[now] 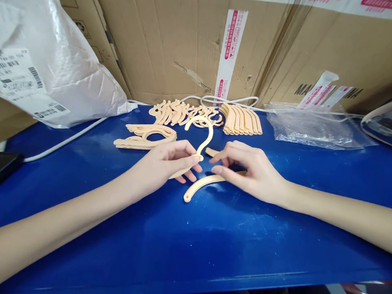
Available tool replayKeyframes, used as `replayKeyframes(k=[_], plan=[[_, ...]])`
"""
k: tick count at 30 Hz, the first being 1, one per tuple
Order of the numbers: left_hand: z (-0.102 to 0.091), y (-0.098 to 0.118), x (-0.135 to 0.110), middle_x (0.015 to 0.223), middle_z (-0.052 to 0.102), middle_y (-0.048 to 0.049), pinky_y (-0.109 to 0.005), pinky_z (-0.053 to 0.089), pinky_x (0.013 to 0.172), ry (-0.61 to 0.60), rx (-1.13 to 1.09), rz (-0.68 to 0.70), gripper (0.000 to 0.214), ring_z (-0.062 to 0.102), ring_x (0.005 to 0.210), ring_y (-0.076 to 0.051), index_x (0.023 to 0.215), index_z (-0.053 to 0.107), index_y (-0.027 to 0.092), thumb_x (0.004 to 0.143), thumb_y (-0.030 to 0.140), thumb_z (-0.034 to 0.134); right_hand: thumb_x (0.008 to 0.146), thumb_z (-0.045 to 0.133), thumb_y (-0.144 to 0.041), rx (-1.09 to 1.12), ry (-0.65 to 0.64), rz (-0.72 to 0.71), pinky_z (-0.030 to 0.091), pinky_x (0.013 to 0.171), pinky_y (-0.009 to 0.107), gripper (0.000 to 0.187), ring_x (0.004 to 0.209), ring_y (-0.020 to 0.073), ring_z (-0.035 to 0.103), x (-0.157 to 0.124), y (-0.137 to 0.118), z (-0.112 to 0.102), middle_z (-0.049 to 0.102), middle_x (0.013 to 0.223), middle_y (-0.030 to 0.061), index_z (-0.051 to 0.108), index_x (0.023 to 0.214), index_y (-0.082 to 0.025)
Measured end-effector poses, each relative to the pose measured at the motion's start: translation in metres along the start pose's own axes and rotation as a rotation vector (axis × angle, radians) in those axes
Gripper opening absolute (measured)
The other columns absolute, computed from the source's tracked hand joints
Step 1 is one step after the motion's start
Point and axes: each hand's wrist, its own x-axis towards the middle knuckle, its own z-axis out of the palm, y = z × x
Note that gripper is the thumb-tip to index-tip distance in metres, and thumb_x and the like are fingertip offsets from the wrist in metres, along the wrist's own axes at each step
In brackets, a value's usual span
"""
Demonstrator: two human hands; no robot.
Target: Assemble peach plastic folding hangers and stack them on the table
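Blue bench point(187, 255) fills the bottom; mid-frame, left hand point(159, 164) grips a cream hook point(209, 136), right hand point(253, 172), grip parted, is above a curved strip point(199, 186).

The cream hook point(211, 132) between the left fingers point(183, 163) looks like smooth, softly shiny plastic. Beneath them, the blue tabletop point(161, 244) is glossy; beyond, the cardboard boxes point(164, 36) look matt and the clear plastic bag point(313, 129) crinkled.
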Motion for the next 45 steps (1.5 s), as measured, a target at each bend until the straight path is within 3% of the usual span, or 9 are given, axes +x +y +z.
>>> replayKeyframes(k=[4,10,15,23,28,30,36,41,45], plan=[[-0.002,-0.0016,0.0002,0.088,0.071,-0.0041,-0.025,0.058,0.069,-0.066,-0.235,-0.143,0.01,0.07,0.073,-0.013,0.087,0.057,0.015,0.09,0.025,0.057,0.092,0.054,-0.042,-0.258,-0.125,-0.239,0.041,0.075,0.034,0.027,0.085,0.0189,0.053,-0.0009,-0.0015,0.0016,0.061,0.095,0.0071,0.069,0.095,-0.02],[-0.0013,0.0005,-0.0001,0.081,0.065,-0.0021,-0.026,0.059,0.067,-0.071,-0.454,-0.285,0.007,0.064,0.064,-0.01,0.092,0.06,0.015,0.09,0.014,0.054,0.1,0.038,-0.032,-0.195,-0.245,-0.292,0.046,0.081,0.033,0.029,0.092,0.019,0.056,0.0018,-0.0017,0.0041,0.062,0.097,0.0096,0.062,0.096,-0.015],[-0.0024,0.0034,0.0006,0.079,0.062,-0.001,-0.024,0.058,0.061,-0.051,-0.473,-0.276,0.017,0.063,0.065,-0.011,0.105,0.06,0.019,0.089,0.016,0.055,0.1,0.037,-0.03,-0.15,-0.162,-0.271,0.048,0.081,0.031,0.023,0.093,0.0175,0.06,0.0004,-0.0016,0.0052,0.064,0.095,0.0081,0.056,0.1,-0.016],[-0.0009,-0.0025,0.0026,0.078,0.059,0.0001,-0.023,0.059,0.056,0.02,-0.535,-0.164,0.009,0.06,0.058,-0.009,0.097,0.059,0.019,0.09,0.024,0.057,0.099,0.032,-0.02,-0.28,-0.065,-0.088,0.039,0.056,0.024,0.026,0.06,0.0127,0.057,-0.0038,-0.0025,0.0039,0.067,0.077,0.004,0.057,0.105,-0.013],[-0.0016,0.001,0.0025,0.072,0.056,0.0017,-0.019,0.055,0.047,0.058,-0.483,-0.21,0.014,0.06,0.051,-0.008,0.095,0.061,0.018,0.09,0.031,0.058,0.099,0.038,-0.043,-0.338,-0.055,-0.024,0.027,0.048,0.025,0.043,0.044,0.0096,0.046,-0.0037,-0.0063,0.0021,0.06,0.057,-0.0003,0.058,0.07,-0.018],[-0.0026,0.0024,0.0026,0.071,0.057,0.0013,-0.018,0.054,0.044,0.042,-0.49,-0.217,0.014,0.06,0.049,-0.009,0.095,0.062,0.018,0.089,0.03,0.058,0.098,0.041,-0.046,-0.365,-0.065,-0.041,0.027,0.047,0.025,0.046,0.043,0.0098,0.045,-0.0045,-0.0072,0.0019,0.059,0.053,-0.0006,0.057,0.065,-0.018],[-0.006,0.005,0.0033,0.07,0.061,0.0002,-0.018,0.052,0.038,0.02,-0.448,-0.285,0.018,0.06,0.048,-0.01,0.097,0.066,0.019,0.086,0.031,0.06,0.098,0.042,-0.044,-0.448,-0.058,-0.062,0.036,0.054,0.026,0.04,0.061,0.0146,0.062,-0.006,-0.0064,0.0035,0.071,0.076,0.0039,0.066,0.08,-0.018],[-0.0087,0.0048,0.0028,0.072,0.066,-0.0025,-0.019,0.055,0.04,-0.079,-0.429,-0.301,0.019,0.064,0.055,-0.013,0.098,0.071,0.019,0.086,0.03,0.062,0.098,0.042,-0.041,-0.466,-0.075,-0.059,0.041,0.061,0.029,0.036,0.079,0.0197,0.069,-0.0051,-0.0045,0.0046,0.074,0.101,0.0053,0.069,0.091,-0.018],[-0.0093,0.0033,0.0016,0.084,0.069,-0.0048,-0.02,0.056,0.041,-0.11,-0.449,-0.293,0.02,0.066,0.06,-0.014,0.1,0.073,0.021,0.084,0.03,0.066,0.098,0.044,-0.038,-0.471,-0.061,-0.107,0.04,0.058,0.029,0.033,0.071,0.0183,0.068,-0.0053,-0.0044,0.0046,0.074,0.089,0.0056,0.068,0.091,-0.016]])
